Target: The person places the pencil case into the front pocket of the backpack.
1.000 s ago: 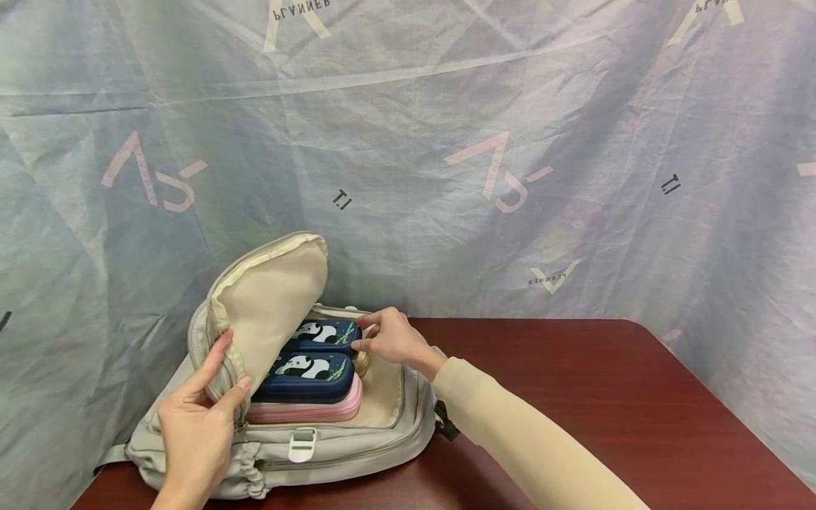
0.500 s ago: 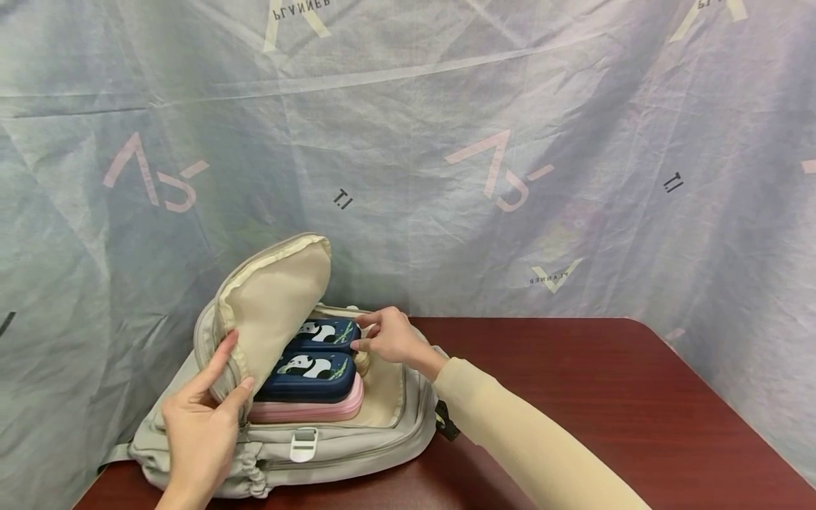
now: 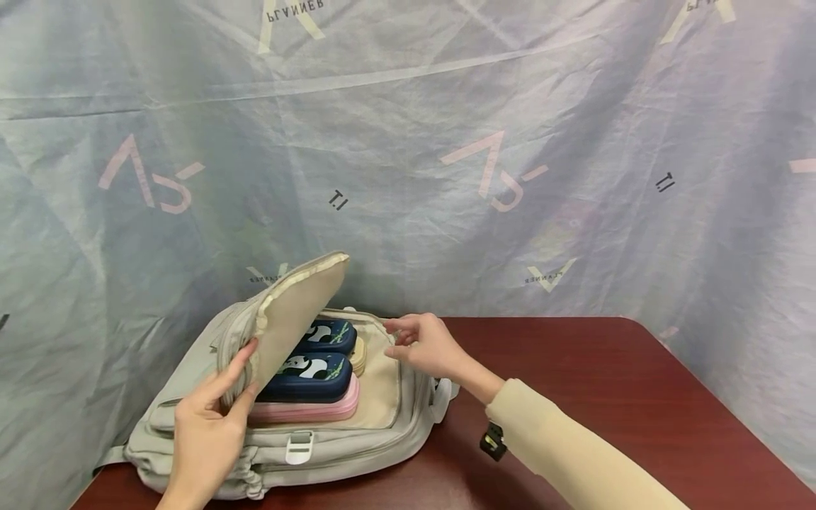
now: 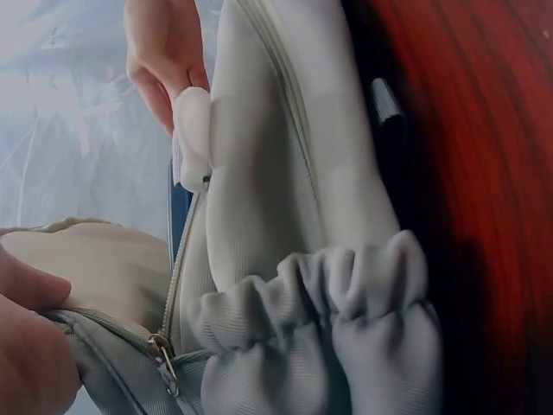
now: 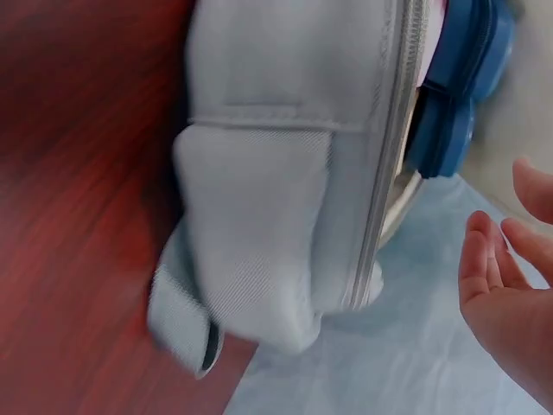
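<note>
A pale grey-green backpack lies on the table with its front flap raised. My left hand pinches the flap's edge between thumb and fingers; in the left wrist view the thumb presses the cream lining beside a metal zipper pull. Inside sit two navy panda-print pencil cases, a front one over a pink case and a back one over a cream case. The flap hides their left ends. My right hand hovers at the bag's right side, fingers loosely bent, holding nothing.
The dark red table extends to the right of the bag. A grey printed cloth hangs behind it. On the bag's front is a white buckle, and a strap hangs at its side.
My right hand has left the back panda pencil case and drawn to the right. My left hand has tipped the flap lower over the cases and moved slightly right.
</note>
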The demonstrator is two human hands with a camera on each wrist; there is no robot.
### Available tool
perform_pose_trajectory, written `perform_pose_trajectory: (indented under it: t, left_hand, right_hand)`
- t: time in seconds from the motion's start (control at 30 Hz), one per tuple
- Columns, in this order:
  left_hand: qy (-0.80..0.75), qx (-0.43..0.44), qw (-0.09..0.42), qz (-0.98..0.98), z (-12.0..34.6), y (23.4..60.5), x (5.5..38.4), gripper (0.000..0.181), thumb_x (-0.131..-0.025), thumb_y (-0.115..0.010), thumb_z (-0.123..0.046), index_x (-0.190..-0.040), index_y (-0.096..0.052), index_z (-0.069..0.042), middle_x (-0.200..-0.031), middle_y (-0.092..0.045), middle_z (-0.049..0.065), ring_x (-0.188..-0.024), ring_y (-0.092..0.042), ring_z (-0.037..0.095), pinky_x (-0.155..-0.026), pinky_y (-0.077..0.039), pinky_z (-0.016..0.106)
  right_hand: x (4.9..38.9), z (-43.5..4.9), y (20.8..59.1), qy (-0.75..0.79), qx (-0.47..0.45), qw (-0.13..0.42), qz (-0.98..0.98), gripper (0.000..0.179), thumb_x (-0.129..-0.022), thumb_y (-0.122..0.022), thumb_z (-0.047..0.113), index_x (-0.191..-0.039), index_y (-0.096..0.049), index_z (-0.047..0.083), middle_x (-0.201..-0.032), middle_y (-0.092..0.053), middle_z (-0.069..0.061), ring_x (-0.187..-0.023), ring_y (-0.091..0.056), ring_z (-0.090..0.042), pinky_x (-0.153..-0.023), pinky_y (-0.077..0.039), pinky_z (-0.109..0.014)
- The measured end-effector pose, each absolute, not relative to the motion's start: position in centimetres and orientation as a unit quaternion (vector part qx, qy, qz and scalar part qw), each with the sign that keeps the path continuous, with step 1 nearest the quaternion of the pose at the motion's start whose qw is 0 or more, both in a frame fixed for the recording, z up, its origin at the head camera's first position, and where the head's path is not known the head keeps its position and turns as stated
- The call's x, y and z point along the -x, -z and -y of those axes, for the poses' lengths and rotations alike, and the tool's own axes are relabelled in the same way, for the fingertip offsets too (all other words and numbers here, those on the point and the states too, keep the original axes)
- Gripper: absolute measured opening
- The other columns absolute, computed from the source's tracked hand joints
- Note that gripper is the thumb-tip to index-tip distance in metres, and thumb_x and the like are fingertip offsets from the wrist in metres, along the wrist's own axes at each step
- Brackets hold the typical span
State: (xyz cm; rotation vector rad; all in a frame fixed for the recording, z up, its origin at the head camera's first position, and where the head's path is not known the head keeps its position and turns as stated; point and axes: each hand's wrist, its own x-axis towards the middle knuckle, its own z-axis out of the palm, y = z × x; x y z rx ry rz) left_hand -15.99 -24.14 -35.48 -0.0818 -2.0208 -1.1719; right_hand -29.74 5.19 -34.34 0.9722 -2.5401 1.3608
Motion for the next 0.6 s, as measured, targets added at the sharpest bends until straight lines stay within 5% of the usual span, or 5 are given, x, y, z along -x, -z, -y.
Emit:
perform_pose_trajectory:
  t: [0.2,0.43,0.6]
  left_hand:
    - [0.457,0.108,0.393,0.791,23.8,35.9,16.0,0.062,-0.084,-0.069,0.026,-0.133,-0.075,-0.011,-0.130,-0.073,0.004,-0.121,-0.062,0.001,-0.094,-0.047,0.009]
    - [0.425,0.162,0.372,0.809,23.2,36.7,16.1,0.049,-0.089,-0.069,0.021,-0.119,-0.083,-0.016,-0.136,-0.069,0.013,-0.134,-0.052,0.000,-0.090,-0.046,0.007]
    - [0.397,0.232,0.386,0.800,22.6,37.0,16.3,0.055,-0.079,-0.069,0.030,-0.108,-0.085,-0.015,-0.136,-0.069,0.014,-0.132,-0.055,-0.001,-0.108,-0.043,0.017]
  right_hand:
    - [28.1,-8.9,35.2,-0.436,-0.338,0.071,0.831,0.041,-0.091,-0.082,0.004,-0.130,-0.072,-0.003,-0.119,-0.074,-0.015,-0.089,-0.070,-0.017,-0.079,-0.059,-0.032]
    - [26.3,-13.1,36.5,-0.462,-0.321,0.063,0.824,0.041,-0.091,-0.081,0.004,-0.129,-0.072,-0.005,-0.115,-0.073,-0.015,-0.091,-0.070,-0.018,-0.083,-0.060,-0.034]
    - [24.9,-15.9,36.9,-0.466,-0.303,0.062,0.829,0.042,-0.092,-0.081,0.009,-0.132,-0.071,-0.001,-0.115,-0.074,-0.009,-0.094,-0.071,-0.018,-0.089,-0.059,-0.041]
